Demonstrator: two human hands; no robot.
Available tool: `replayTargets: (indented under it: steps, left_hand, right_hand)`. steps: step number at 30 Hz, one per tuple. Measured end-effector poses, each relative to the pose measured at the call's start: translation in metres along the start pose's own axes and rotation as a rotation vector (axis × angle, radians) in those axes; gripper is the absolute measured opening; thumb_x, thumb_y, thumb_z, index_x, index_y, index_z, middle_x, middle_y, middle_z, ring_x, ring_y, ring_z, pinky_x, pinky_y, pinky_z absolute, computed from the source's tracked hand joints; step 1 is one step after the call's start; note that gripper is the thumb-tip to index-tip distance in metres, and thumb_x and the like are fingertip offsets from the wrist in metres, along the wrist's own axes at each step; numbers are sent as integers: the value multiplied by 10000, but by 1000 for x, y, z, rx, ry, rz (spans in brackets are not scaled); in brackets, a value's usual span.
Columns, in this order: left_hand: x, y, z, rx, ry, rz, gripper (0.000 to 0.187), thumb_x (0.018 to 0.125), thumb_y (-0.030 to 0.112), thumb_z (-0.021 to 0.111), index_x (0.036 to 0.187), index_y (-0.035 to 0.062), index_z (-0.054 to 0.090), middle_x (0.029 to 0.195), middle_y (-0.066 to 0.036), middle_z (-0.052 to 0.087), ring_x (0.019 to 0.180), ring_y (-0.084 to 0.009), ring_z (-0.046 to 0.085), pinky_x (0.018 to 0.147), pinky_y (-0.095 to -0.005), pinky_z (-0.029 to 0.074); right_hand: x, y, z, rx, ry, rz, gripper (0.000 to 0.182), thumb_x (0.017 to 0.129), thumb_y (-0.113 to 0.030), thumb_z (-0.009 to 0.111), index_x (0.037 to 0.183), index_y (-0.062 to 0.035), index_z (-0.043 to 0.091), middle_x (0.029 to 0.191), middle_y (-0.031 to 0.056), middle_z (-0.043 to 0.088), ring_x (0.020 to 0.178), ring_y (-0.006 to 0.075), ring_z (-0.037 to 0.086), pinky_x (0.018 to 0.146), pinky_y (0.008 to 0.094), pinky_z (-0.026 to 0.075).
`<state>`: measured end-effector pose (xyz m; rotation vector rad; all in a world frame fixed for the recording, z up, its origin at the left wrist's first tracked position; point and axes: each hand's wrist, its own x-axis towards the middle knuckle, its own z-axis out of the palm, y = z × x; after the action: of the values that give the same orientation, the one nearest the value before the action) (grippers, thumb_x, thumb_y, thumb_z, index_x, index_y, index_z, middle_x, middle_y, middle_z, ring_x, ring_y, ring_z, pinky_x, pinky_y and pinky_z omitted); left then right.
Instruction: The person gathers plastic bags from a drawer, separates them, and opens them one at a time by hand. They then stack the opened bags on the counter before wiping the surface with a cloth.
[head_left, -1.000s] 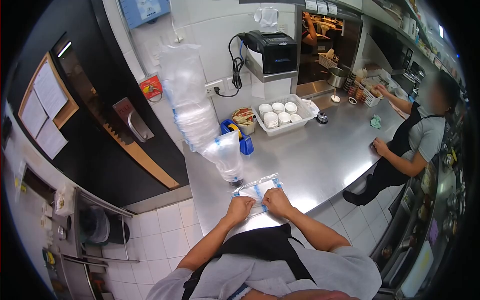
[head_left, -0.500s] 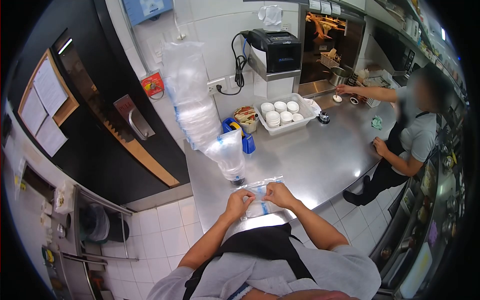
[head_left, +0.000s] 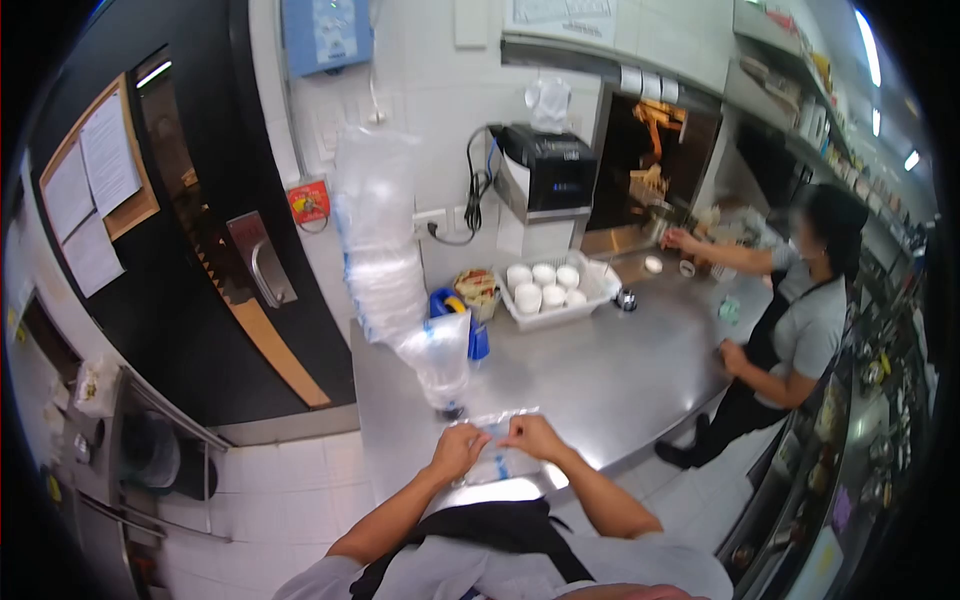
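Note:
A clear plastic bag with blue print [head_left: 500, 466] lies flat at the near edge of the steel counter [head_left: 590, 380]. My left hand [head_left: 459, 448] pinches its upper left part. Close beside it, my right hand [head_left: 532, 438] has its fingers closed on the same bag, the fingertips of both hands nearly meeting. Just beyond my left hand, a tall stack of clear plastic cups or lids in a plastic sleeve [head_left: 385, 290] leans toward the wall, its near end [head_left: 440, 370] resting on the counter.
Behind the sleeve are a blue tape dispenser [head_left: 478, 343], a tub [head_left: 476, 290] and a white basket of small white cups [head_left: 563, 312]. A black printer [head_left: 550, 175] hangs above. At the right, a co-worker [head_left: 800, 320] reaches over the counter beside a green cloth [head_left: 729, 309].
The camera view has tilted up, so the counter and my hands appear lower in the picture. Both hands remain on the bag. The co-worker's reaching hand has moved off the small white cup.

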<state>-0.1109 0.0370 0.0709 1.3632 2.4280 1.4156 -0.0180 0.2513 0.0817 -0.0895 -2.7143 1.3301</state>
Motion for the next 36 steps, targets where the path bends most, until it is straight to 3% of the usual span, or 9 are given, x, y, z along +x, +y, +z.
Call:
replayTargets:
  steps: [6, 9, 16, 22, 24, 26, 28, 30, 36]
  left_hand:
    - [2, 0, -9, 6, 75, -59, 168, 892, 175, 778, 890, 9, 750, 874, -189, 713, 837, -387, 685, 756, -441, 535]
    - [1, -2, -8, -31, 54, -87, 133, 903, 148, 755, 916, 16, 758, 908, -184, 724, 864, -380, 686, 786, -438, 537]
    - [-3, 3, -7, 39, -21, -132, 205, 940, 203, 738, 914, 1, 753, 887, -207, 718, 801, -395, 686, 726, -455, 531]
    - [6, 6, -8, -72, 151, -44, 208, 962, 194, 689, 948, 0, 763, 905, -209, 728, 847, -410, 684, 776, -461, 534]
    - [15, 12, -16, 35, 128, -29, 175, 956, 155, 668, 987, 11, 764, 957, -210, 735, 883, -398, 689, 810, -462, 533]
    - [21, 8, -13, 37, 189, 17, 183, 965, 171, 665, 932, 8, 743, 919, -203, 710, 865, -404, 668, 780, -466, 521]
    - [28, 8, -15, -6, 212, 48, 198, 966, 177, 670, 862, 12, 707, 855, -186, 641, 798, -392, 621, 724, -468, 490]
    - [34, 20, -21, -28, 199, 6, 167, 965, 161, 671, 917, 15, 735, 874, -168, 641, 809, -366, 631, 732, -452, 498]
    - [41, 17, -25, 13, 185, -6, 104, 939, 90, 691, 960, 12, 756, 877, -143, 656, 781, -287, 641, 710, -384, 507]
  right_hand:
    - [-1, 8, -5, 55, -64, -94, 173, 939, -163, 741, 1010, -7, 767, 922, 152, 758, 846, 210, 714, 798, 338, 554]
    - [-3, 5, -10, 55, -80, 62, 174, 948, -119, 702, 1068, -18, 776, 1004, 169, 770, 951, 236, 741, 871, 343, 567]
    - [-7, -6, -13, -1, -11, 166, 148, 925, -83, 740, 1050, -8, 761, 937, 94, 760, 801, 158, 679, 756, 313, 549]
    - [-6, 1, -13, 128, 175, 18, 57, 918, -22, 680, 967, -42, 660, 830, 44, 680, 779, 138, 635, 736, 294, 515]
    - [3, 38, -4, 102, 123, -14, 52, 927, -84, 710, 968, -53, 700, 909, 33, 721, 853, 152, 667, 822, 329, 539]
    - [7, 57, -2, -144, 155, -252, 128, 954, -110, 674, 1009, -28, 754, 954, 104, 734, 870, 212, 681, 840, 344, 539]
    - [0, 8, -27, 67, 51, -62, 176, 979, -117, 632, 1044, -19, 763, 985, 129, 714, 907, 245, 680, 824, 366, 527]
    - [-5, -33, -40, 109, 112, -87, 147, 930, -64, 667, 1040, -19, 754, 1012, 143, 733, 930, 291, 702, 862, 377, 538]
    - [-7, -27, -45, 63, 153, 2, 153, 863, -48, 737, 1008, -5, 716, 970, 138, 724, 909, 278, 692, 871, 371, 525]
